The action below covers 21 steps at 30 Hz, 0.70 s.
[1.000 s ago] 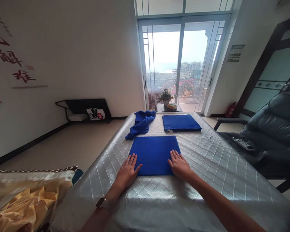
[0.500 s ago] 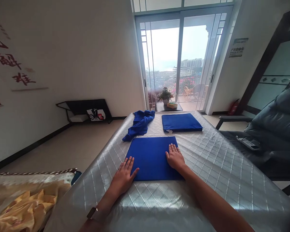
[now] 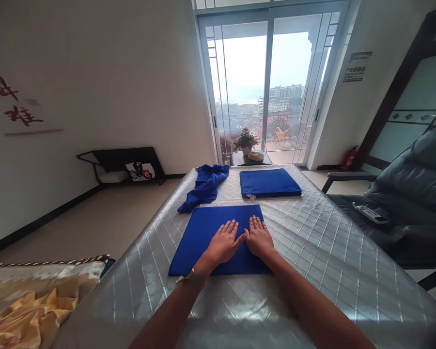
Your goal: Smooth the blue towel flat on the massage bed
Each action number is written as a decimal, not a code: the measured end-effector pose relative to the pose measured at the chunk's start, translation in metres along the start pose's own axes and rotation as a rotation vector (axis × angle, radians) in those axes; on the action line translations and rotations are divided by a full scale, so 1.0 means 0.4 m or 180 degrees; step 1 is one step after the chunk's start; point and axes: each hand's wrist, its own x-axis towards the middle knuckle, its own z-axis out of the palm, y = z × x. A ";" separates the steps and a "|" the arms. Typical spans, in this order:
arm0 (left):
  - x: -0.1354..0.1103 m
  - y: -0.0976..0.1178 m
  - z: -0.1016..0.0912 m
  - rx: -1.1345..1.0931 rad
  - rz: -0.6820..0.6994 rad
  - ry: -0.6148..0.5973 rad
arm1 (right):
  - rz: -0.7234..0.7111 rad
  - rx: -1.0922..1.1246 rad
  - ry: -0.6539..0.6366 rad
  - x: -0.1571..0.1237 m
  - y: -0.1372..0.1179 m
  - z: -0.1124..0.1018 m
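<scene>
A flat rectangle of folded blue cloth [image 3: 192, 247] lies in front of me on the silver quilted table cover [image 3: 312, 252]. My left hand [image 3: 223, 242] rests palm down across its middle, fingers stretched out. Close beside it, my right hand [image 3: 258, 236] lies flat near the cloth's right edge, and the two thumbs nearly meet. Neither hand grips anything. Beyond the right hand is a neat stack of folded blue cloth [image 3: 271, 182] with a small white tag at its near edge. A crumpled blue cloth [image 3: 207, 186] sits at the far left of the table.
A black padded armchair [image 3: 407, 194] with a white device [image 3: 370, 212] on its seat stands to the right. Yellow fabric [image 3: 32, 315] lies at lower left. A potted plant [image 3: 246, 140] stands past the table's far end, before the sliding glass door [image 3: 269, 87].
My left hand has moved right, from the cloth's left edge to its middle beside the right hand. The right hand stays near the right edge. The view has shifted slightly.
</scene>
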 end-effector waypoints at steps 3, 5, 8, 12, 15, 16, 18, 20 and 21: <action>0.062 0.050 0.021 -0.0052 0.0085 0.0123 | -0.0073 -0.0060 0.0022 -0.005 0.002 -0.001; 0.077 0.048 0.034 -0.0071 -0.0018 0.0145 | -0.0058 -0.0035 0.0032 -0.008 0.001 -0.005; 0.070 0.004 0.043 -0.0047 -0.0194 0.0043 | -0.0008 0.0025 0.0036 -0.009 -0.005 -0.011; 0.040 -0.101 0.030 0.0054 -0.0569 -0.0095 | 0.0052 0.0090 0.0003 -0.004 -0.008 -0.012; 0.011 -0.191 0.020 0.0163 -0.0950 -0.0123 | 0.0094 0.0102 -0.0089 -0.001 -0.007 -0.012; 0.001 -0.219 0.019 0.0200 -0.1064 -0.0099 | 0.0102 0.0099 -0.0112 0.000 -0.007 -0.012; -0.017 -0.263 0.020 0.0247 -0.1232 -0.0024 | 0.0113 0.0081 -0.0133 0.000 -0.007 -0.012; -0.029 -0.291 0.024 0.0243 -0.1328 0.0036 | 0.0111 0.0051 -0.0119 0.000 -0.007 -0.011; -0.033 -0.299 0.027 0.0228 -0.1352 0.0054 | 0.0108 0.0032 -0.0106 0.000 -0.008 -0.011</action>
